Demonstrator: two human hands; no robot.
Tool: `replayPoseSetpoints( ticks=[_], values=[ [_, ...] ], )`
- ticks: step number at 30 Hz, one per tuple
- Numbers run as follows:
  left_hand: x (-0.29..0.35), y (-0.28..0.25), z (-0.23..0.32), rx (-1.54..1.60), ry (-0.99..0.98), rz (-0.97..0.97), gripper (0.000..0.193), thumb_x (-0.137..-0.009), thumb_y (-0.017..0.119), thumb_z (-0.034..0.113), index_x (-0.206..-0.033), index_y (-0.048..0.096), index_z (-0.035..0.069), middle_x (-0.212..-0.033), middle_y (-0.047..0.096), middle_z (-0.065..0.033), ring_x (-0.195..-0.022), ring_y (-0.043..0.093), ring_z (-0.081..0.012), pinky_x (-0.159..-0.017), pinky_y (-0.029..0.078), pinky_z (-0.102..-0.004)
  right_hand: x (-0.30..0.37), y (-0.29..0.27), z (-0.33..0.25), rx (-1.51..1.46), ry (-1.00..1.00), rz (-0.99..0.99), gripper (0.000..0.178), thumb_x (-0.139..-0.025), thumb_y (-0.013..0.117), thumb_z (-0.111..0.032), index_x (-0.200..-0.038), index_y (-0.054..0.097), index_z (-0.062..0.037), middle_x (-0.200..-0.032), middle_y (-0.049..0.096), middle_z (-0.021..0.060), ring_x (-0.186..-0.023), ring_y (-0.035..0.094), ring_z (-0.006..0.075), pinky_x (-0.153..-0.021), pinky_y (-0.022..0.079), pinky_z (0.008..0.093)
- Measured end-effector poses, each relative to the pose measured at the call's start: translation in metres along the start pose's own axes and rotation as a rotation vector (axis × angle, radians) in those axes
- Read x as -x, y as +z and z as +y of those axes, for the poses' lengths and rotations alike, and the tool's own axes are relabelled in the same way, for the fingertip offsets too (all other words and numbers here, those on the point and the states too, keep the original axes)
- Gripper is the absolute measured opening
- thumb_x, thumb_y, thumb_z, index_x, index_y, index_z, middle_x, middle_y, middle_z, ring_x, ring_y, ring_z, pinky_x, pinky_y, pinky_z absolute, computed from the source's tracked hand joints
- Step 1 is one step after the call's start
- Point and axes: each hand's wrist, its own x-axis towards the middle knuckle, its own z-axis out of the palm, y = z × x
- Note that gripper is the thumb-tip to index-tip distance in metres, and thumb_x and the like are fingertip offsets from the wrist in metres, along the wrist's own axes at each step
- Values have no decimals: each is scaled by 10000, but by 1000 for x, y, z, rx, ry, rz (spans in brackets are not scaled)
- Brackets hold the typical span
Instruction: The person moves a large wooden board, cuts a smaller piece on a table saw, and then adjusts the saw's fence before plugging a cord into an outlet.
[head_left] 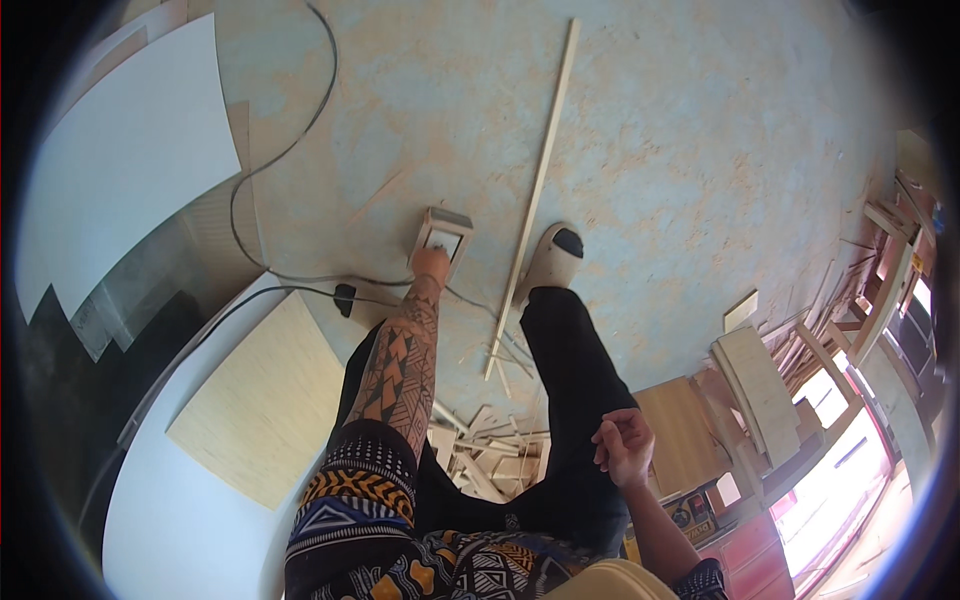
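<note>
My left hand (431, 262) reaches down to a small open wooden box (449, 218) on the floor between my feet. Its fingers are closed at the box's pale inner face, and what they hold is hidden. A dark cable (340, 280) runs across the floor to the box and passes by this hand. My right hand (625, 442) hangs over my right thigh, its fingers curled in, with nothing seen in them. A long thin wooden strip (545, 165) lies on the floor just right of the box, beside my right shoe (556, 262).
White sheets (130, 150) lie at the far left, with a pale plywood panel (262, 400) nearer me. Wood offcuts (490, 465) are heaped below my legs. Boards (757, 395) and timber scraps pile up at the right. Sawdust covers the floor.
</note>
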Motion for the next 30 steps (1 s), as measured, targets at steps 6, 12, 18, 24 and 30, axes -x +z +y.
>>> replayPoseSetpoints(
  ticks=[6, 12, 18, 24, 30],
  values=[
    [47, 1, -1, 568, -144, -168, 371, -901, 582, 254, -763, 693, -72, -679, 669, -181, -609, 647, -326, -566, 504, -428, 13, -6, 18, 12, 19, 13, 140, -927, 632, -98, -976, 562, 13, -717, 633, 80, -461, 552, 78, -371, 413, 215],
    [11, -22, -42, 620, -135, -140, 321, -905, 556, 188, -623, 559, 33, -581, 554, -62, -479, 514, -182, -452, 388, -334, 17, -2, 31, 55, -114, 23, 142, -914, 642, -86, -979, 568, 16, -725, 634, 69, -477, 555, 69, -389, 423, 211],
    [-39, -174, -138, -373, 282, 67, 193, -880, 619, 194, -845, 725, 37, -866, 696, -163, -808, 700, -219, -668, 549, -407, 26, 16, 38, 49, -183, -42, 161, -900, 659, -90, -978, 572, 21, -709, 629, 51, -506, 568, 63, -426, 439, 211],
    [27, -178, -63, 257, -241, 528, 474, -903, 626, 253, -1321, 520, 56, -1210, 592, -225, -1125, 594, -352, -924, 484, -454, 19, 12, 22, 151, -259, -58, 185, -882, 681, -93, -964, 573, 33, -707, 632, 45, -533, 574, 59, -491, 465, 221],
    [181, -140, 51, -150, 259, 360, 759, -862, 659, 259, -1483, 287, 28, -1421, 380, -266, -1319, 367, -431, -1098, 295, -536, 51, -5, -1, 80, -320, -3, 196, -856, 714, -97, -949, 590, 23, -714, 640, 48, -596, 598, 72, -543, 484, 236]
  ],
)
